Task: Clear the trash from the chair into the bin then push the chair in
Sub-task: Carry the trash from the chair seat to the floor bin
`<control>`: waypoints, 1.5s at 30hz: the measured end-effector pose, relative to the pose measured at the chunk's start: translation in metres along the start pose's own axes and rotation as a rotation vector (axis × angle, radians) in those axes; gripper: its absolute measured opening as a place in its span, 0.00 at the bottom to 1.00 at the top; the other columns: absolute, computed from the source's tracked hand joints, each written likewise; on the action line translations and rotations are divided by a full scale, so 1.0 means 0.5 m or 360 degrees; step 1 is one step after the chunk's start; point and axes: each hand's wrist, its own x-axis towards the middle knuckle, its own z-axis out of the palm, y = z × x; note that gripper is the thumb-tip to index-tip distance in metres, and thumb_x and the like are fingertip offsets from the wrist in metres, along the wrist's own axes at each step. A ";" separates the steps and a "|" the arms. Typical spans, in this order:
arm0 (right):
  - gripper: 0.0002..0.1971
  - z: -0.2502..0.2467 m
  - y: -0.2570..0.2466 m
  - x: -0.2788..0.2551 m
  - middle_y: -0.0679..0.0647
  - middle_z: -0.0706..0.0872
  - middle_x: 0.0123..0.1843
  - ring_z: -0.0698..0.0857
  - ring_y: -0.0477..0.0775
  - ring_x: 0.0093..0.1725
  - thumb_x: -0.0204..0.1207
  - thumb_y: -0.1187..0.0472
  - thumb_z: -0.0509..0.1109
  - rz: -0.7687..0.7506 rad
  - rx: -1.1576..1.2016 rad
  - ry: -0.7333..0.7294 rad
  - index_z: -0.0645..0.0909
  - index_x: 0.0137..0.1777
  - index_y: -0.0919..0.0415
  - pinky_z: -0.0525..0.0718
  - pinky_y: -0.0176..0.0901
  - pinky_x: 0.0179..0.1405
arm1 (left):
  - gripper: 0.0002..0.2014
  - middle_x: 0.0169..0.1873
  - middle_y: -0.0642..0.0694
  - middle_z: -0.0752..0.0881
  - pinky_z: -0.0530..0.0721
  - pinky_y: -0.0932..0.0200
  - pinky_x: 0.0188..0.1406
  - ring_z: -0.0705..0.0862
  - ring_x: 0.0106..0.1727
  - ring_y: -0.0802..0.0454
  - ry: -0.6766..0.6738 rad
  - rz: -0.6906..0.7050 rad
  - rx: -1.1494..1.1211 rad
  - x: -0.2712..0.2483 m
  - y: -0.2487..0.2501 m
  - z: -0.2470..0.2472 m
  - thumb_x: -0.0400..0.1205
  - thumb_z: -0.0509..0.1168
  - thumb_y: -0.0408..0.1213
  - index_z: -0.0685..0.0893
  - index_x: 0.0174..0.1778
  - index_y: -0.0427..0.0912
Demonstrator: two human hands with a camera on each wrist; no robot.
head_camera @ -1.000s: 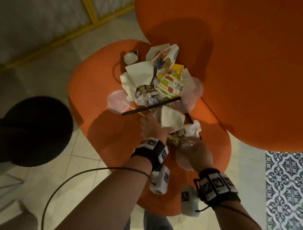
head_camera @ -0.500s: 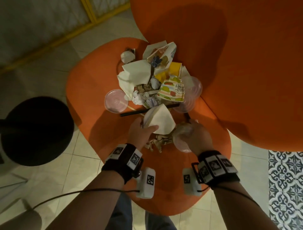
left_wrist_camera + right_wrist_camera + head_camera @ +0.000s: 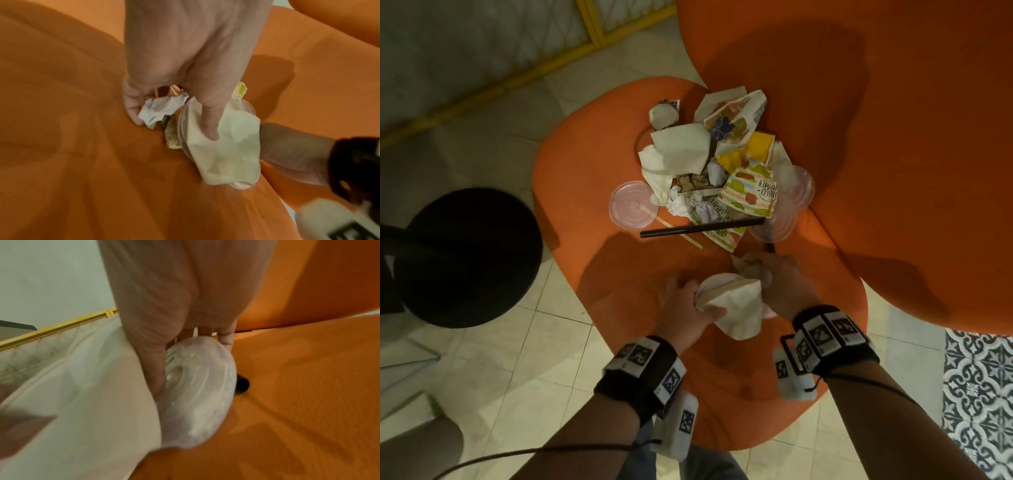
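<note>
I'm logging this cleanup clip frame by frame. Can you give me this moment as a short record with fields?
left hand: grips a cream paper napkin and a crumpled white paper
right hand: holds a clear plastic lid
chair seat: orange, trash pile at its back
pile: black straw, striped paper cup, another clear lid
bin: black, on the floor left of the chair

Trash pile [image 3: 722, 171] at back of chair seat [image 3: 592, 164], bin [image 3: 465, 257] left, hands [image 3: 726, 291] in front.
</note>
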 end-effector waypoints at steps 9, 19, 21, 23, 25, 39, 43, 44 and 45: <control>0.16 -0.033 -0.003 0.028 0.53 0.80 0.70 0.78 0.56 0.67 0.81 0.56 0.65 -0.0077 -0.0034 -0.0305 0.79 0.68 0.54 0.74 0.41 0.62 | 0.39 0.63 0.50 0.76 0.78 0.49 0.65 0.76 0.66 0.50 -0.0026 0.0205 -0.0348 0.011 0.029 0.013 0.65 0.82 0.39 0.71 0.70 0.45; 0.16 -0.021 0.022 0.000 0.57 0.83 0.66 0.81 0.59 0.65 0.82 0.58 0.63 -0.0024 0.0216 -0.0264 0.78 0.68 0.56 0.76 0.48 0.67 | 0.42 0.58 0.47 0.87 0.88 0.45 0.52 0.86 0.57 0.47 -0.0389 0.0057 -0.0392 0.050 0.046 -0.014 0.54 0.84 0.43 0.79 0.66 0.44; 0.15 -0.024 0.026 -0.012 0.57 0.85 0.62 0.82 0.58 0.62 0.80 0.54 0.66 -0.0002 0.0242 -0.0235 0.81 0.64 0.58 0.77 0.48 0.64 | 0.34 0.52 0.47 0.89 0.90 0.48 0.43 0.89 0.50 0.47 -0.0389 0.0085 -0.0448 0.046 0.042 -0.016 0.58 0.84 0.38 0.82 0.62 0.44; 0.15 -0.030 0.029 -0.029 0.59 0.86 0.59 0.83 0.59 0.59 0.79 0.56 0.69 -0.0004 0.0320 -0.0182 0.82 0.62 0.63 0.78 0.49 0.62 | 0.31 0.49 0.45 0.89 0.90 0.46 0.41 0.89 0.47 0.45 -0.0318 0.0097 -0.0534 0.039 0.034 -0.026 0.60 0.83 0.38 0.83 0.60 0.43; 0.12 -0.033 0.037 -0.047 0.61 0.88 0.52 0.85 0.61 0.52 0.76 0.59 0.71 0.0033 0.0473 -0.0038 0.84 0.55 0.67 0.81 0.54 0.55 | 0.31 0.51 0.43 0.88 0.89 0.48 0.39 0.89 0.46 0.46 -0.0223 0.0066 -0.0720 0.031 0.022 -0.042 0.63 0.82 0.36 0.82 0.63 0.44; 0.14 -0.001 0.012 -0.003 0.59 0.85 0.57 0.84 0.62 0.57 0.77 0.51 0.67 0.0723 0.0488 -0.0130 0.78 0.54 0.60 0.82 0.51 0.54 | 0.28 0.49 0.50 0.84 0.83 0.63 0.36 0.84 0.49 0.52 0.0214 -0.0111 -0.1246 -0.041 -0.008 -0.049 0.71 0.76 0.28 0.75 0.65 0.46; 0.09 0.007 0.015 -0.006 0.58 0.85 0.52 0.84 0.60 0.52 0.78 0.54 0.64 0.0674 0.0427 -0.0096 0.79 0.49 0.59 0.84 0.52 0.52 | 0.28 0.49 0.52 0.82 0.84 0.65 0.34 0.83 0.49 0.55 0.0232 -0.0089 -0.1304 -0.044 0.003 -0.051 0.72 0.74 0.26 0.73 0.64 0.48; 0.10 0.008 0.020 -0.009 0.58 0.85 0.53 0.84 0.61 0.52 0.78 0.54 0.65 0.0698 0.0468 -0.0065 0.79 0.52 0.60 0.84 0.52 0.52 | 0.28 0.49 0.51 0.82 0.84 0.63 0.35 0.83 0.49 0.54 0.0248 -0.0097 -0.1323 -0.044 0.002 -0.054 0.72 0.74 0.26 0.73 0.65 0.48; 0.14 0.009 0.026 -0.013 0.59 0.85 0.54 0.84 0.61 0.53 0.76 0.53 0.66 0.0721 0.0523 -0.0024 0.80 0.55 0.61 0.84 0.52 0.52 | 0.29 0.49 0.51 0.82 0.84 0.61 0.37 0.83 0.49 0.52 0.0277 -0.0106 -0.1325 -0.045 0.002 -0.058 0.72 0.75 0.26 0.73 0.65 0.47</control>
